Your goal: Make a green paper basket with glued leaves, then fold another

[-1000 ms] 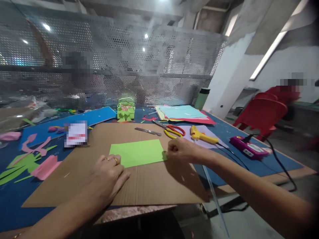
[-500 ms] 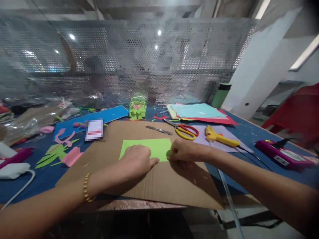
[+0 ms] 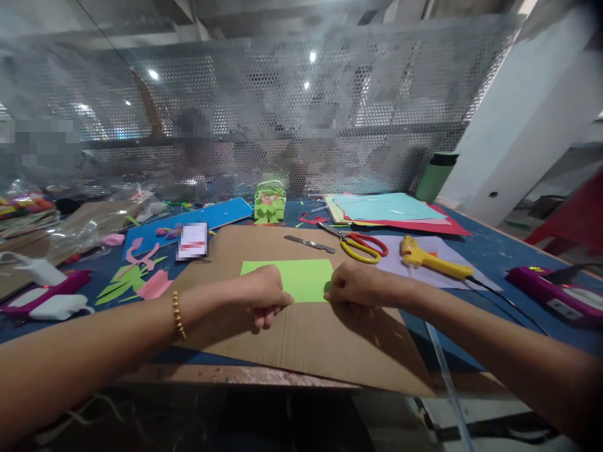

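A light green paper sheet (image 3: 301, 276) lies flat on a brown cardboard sheet (image 3: 301, 333) in front of me. My left hand (image 3: 261, 295) is curled, its fingers pinching the sheet's near left edge. My right hand (image 3: 351, 289) is closed in a pinch on the sheet's near right corner. A gold bracelet is on my left wrist.
Beyond the cardboard lie a metal blade (image 3: 308, 243), red and yellow scissors (image 3: 360, 246), a yellow glue gun (image 3: 433, 258) and stacked coloured papers (image 3: 391, 210). A green paper basket (image 3: 269, 202) stands at the back. Paper cut-outs (image 3: 136, 279) lie left, a purple device (image 3: 549, 295) right. People sit behind a perforated screen.
My left hand slid from the cardboard onto the green sheet, then curled to pinch its near edge. My right hand stayed at the right corner. My view turned left.
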Tool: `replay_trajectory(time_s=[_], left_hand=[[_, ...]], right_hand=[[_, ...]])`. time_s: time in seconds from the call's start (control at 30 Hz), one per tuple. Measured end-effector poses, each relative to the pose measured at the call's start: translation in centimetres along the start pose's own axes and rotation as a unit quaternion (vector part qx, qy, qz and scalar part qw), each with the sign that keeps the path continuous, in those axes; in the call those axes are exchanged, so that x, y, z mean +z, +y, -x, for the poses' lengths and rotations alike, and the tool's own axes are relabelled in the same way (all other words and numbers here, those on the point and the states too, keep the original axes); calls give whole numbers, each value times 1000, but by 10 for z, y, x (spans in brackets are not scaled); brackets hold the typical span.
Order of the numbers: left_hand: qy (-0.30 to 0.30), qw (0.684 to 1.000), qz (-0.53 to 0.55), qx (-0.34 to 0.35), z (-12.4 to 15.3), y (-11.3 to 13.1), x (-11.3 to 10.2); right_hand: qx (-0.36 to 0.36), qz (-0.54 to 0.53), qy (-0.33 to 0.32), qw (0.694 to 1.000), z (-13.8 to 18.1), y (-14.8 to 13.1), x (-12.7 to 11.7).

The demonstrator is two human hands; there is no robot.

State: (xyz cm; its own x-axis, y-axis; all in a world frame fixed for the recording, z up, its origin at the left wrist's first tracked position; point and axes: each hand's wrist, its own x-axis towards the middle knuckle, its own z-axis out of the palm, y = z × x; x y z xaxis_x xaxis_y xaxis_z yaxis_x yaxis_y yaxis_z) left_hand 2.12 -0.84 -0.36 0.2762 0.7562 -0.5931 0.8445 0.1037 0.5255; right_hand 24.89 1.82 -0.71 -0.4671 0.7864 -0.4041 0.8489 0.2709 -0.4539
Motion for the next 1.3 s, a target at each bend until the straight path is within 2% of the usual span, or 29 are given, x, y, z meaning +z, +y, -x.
replay_trajectory(time_s=[0.3, 0.5, 0.63, 0.67, 0.73, 0.8, 0.83, 0.93, 0.97, 1.1, 1.17, 1.3], left_hand=[[23, 999, 45, -15, 18, -60, -19], [50, 998, 28, -5, 31, -85, -22], [64, 998, -10, -24, 38, -99, -29], [85, 995, -52, -26, 42, -99, -30], [191, 964, -185, -15, 49, -92, -27], [349, 878, -326, 39, 53, -78, -14], [383, 844, -363, 98, 53, -69, -5], [357, 799, -383, 296, 42, -48, 28], [325, 805, -382, 316, 38, -45, 37], [199, 875, -336, 286, 26, -47, 52], [180, 889, -318, 276, 26, -50, 50], [172, 896, -300, 278, 31, -50, 47]], right_hand=[[6, -24, -8, 1000, -2, 4, 0], [18, -22, -8, 1000, -2, 2, 0], [24, -11, -2, 1000, 1, -2, 1], [24, -9, 0, 1000, 2, -3, 1], [22, -4, 6, 1000, 3, -3, 0], [19, 4, 10, 1000, 3, -2, 0], [18, 8, 12, 1000, 3, -2, 0], [11, 21, 21, 1000, 3, -1, 0], [7, 26, 25, 999, 3, -1, 0], [-4, 37, 28, 999, 5, 2, 2], [0, 44, 32, 999, 9, 6, 2], [23, 81, 70, 994, 22, 22, 0]])
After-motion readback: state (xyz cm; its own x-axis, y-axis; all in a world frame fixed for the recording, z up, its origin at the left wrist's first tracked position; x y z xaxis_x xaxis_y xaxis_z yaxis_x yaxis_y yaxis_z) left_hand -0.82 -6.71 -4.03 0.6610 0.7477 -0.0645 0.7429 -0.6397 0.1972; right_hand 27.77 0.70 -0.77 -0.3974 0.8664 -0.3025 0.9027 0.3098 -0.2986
